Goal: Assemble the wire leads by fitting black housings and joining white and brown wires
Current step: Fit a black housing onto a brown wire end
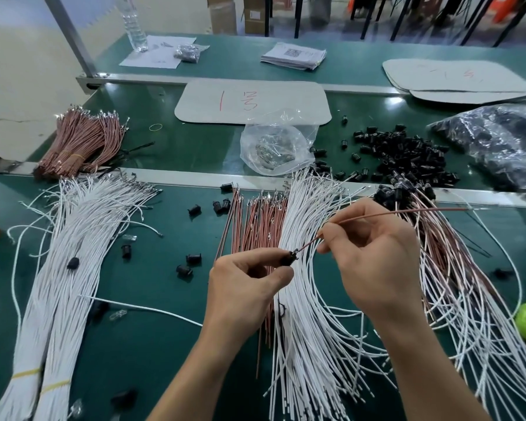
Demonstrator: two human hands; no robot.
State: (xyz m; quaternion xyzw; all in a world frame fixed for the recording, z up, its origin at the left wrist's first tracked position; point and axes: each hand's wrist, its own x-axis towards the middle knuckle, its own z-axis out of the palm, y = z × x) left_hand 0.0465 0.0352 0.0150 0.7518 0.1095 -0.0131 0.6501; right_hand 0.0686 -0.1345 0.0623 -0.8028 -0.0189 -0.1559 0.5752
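Above the white fan, mid-worktop: black housing (287,259) held up off the worktop (152,299), with the metal tip of one brown wire (377,216) at its mouth (seated or only touching, cannot tell).
Left hand (243,287): thumb and forefinger pinch the housing; other fingers curled beneath.
Right hand (374,253): thumb and forefinger pinch the brown wire close behind its tip; the rest of the wire runs away to the right.
Step in hand: judged to be fitting a brown lead into its housing; no white wire is in either hand.
Next move calls for: a straight push along the housing's axis, tip kept square to the opening, the left pinch bracing against it; then a white wire from the fan below.
White wires (310,314): loose fan directly under both hands.
Loose brown wires (255,220): just left of the fan, touching it.
Mixed leads (438,238): pile at right, white and brown together, housings at the far ends (looks like finished work).
Housing heap (407,156): beyond the metal rail, far right; a few strays lie left of the hands.
Banded white bundles (67,253): well to the left.
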